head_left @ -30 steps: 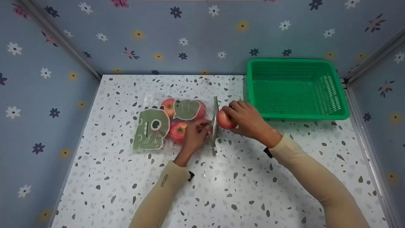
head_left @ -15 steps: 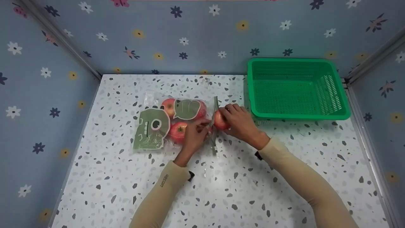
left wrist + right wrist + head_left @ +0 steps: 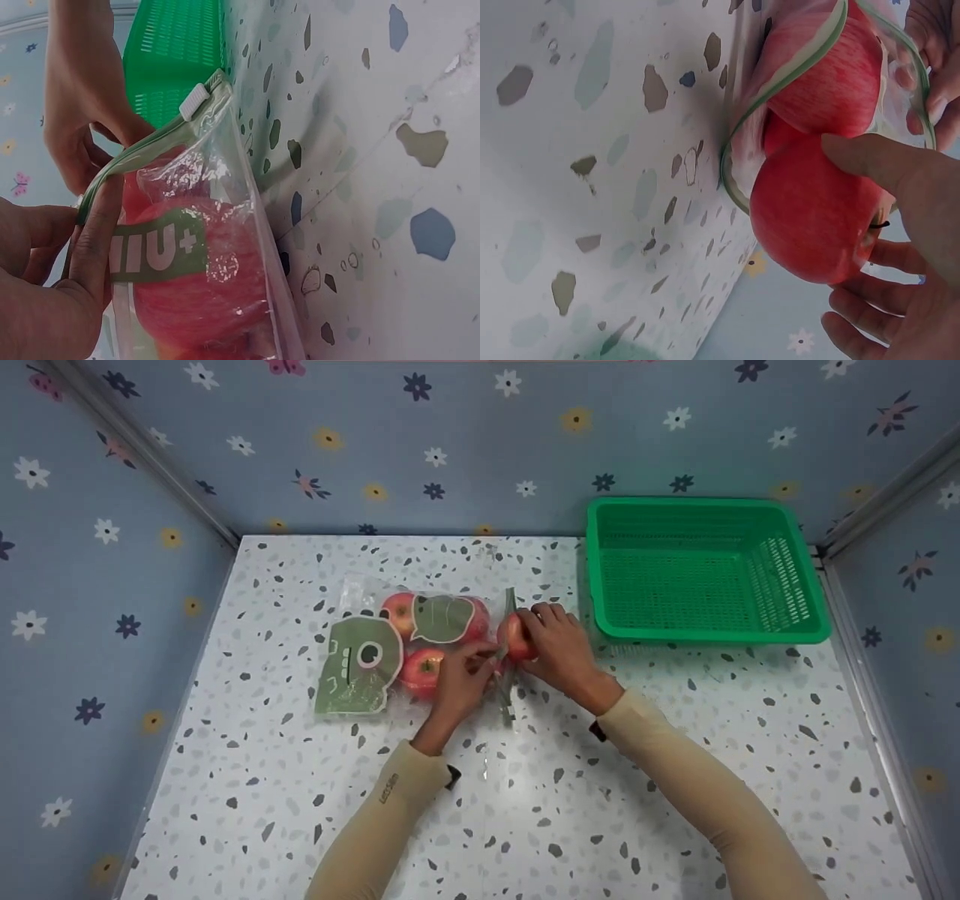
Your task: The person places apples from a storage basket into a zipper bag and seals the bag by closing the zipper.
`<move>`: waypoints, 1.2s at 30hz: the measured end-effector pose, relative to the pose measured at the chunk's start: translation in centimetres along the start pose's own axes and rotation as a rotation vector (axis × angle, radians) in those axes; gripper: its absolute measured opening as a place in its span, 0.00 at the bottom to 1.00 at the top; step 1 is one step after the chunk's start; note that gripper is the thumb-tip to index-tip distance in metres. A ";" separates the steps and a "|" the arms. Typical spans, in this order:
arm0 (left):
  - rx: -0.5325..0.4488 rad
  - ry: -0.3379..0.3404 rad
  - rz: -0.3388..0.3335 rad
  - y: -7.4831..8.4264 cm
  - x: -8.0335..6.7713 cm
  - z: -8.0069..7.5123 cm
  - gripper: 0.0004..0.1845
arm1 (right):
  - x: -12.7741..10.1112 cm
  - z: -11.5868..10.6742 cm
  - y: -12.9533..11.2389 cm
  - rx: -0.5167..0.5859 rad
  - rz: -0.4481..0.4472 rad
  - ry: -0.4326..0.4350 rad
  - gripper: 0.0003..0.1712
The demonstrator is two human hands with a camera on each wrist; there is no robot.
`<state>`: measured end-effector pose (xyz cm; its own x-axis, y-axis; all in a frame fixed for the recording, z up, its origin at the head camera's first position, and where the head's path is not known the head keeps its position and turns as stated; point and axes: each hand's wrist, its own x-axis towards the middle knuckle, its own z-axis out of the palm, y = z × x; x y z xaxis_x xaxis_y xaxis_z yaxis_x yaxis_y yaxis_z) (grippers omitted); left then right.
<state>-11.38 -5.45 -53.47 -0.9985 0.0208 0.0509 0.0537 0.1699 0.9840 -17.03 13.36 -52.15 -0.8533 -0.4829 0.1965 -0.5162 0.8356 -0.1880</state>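
A clear zip bag with a green dinosaur print lies flat on the table, its mouth facing right. Inside it are several red apples. My left hand pinches the bag's upper edge at the mouth; in the left wrist view a white slider sits on that edge. My right hand grips another apple right at the mouth. In the right wrist view this apple is at the parted opening, close against an apple inside, with thumb and fingers around it.
A green plastic basket stands at the back right of the speckled table. Flower-patterned panels rise behind the table and along both sides.
My right hand has moved left with the apple, from just right of the bag to its mouth. The left hand keeps its pinch on the bag's edge.
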 end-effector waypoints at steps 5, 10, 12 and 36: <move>0.032 -0.005 0.010 0.0 -0.1 0.0 0.11 | 0.1 0.7 -0.5 0.016 0.014 0.042 0.44; 0.041 -0.013 0.005 0.2 -0.2 0.0 0.11 | 0.3 1.3 -1.1 0.041 0.039 0.048 0.44; 0.043 -0.014 -0.001 0.2 -0.2 0.0 0.11 | 0.3 1.6 -1.4 0.051 0.049 0.049 0.44; 0.064 -0.019 0.010 0.3 -0.2 -0.1 0.12 | -0.4 3.5 -0.8 0.258 0.221 -0.078 0.46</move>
<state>-11.21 -5.45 -53.15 -0.9975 0.0410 0.0572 0.0652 0.2323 0.9705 -16.56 11.97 -55.41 -0.9444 -0.3246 0.0518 -0.3115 0.8334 -0.4565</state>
